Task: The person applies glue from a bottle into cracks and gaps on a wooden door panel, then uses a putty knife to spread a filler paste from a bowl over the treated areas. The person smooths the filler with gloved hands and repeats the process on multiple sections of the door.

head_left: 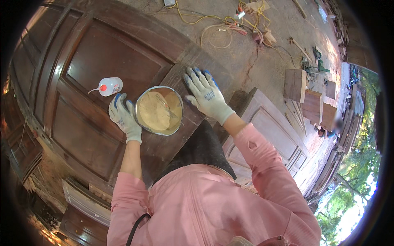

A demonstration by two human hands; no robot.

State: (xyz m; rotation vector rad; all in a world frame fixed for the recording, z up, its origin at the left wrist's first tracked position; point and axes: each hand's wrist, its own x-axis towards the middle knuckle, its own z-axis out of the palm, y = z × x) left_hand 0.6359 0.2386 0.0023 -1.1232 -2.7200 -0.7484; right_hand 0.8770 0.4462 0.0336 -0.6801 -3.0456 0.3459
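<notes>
A dark brown panelled wooden door (115, 45) lies flat before me. On it stands a round metal pail (180, 123) with tan powder (154, 112) inside, and a small tool whose kind I cannot make out rests on the powder. My left hand (125, 119), in a white glove with blue fingertips, is beside the pail's left wall, fingers apart, thumb near the rim. A white squeeze bottle (113, 86) with a red cap and thin nozzle lies just beyond it. My right hand (207, 94), gloved alike, is laid flat at the door's right edge, fingers spread and holding nothing.
A paler panelled door (258, 135) lies on the right. Wooden blocks (295, 86) and a green power tool (322, 63) are farther right. Yellow cords (193, 20) and a coiled hose (215, 36) cross the floor at the back. More panelled wood (78, 221) is at lower left.
</notes>
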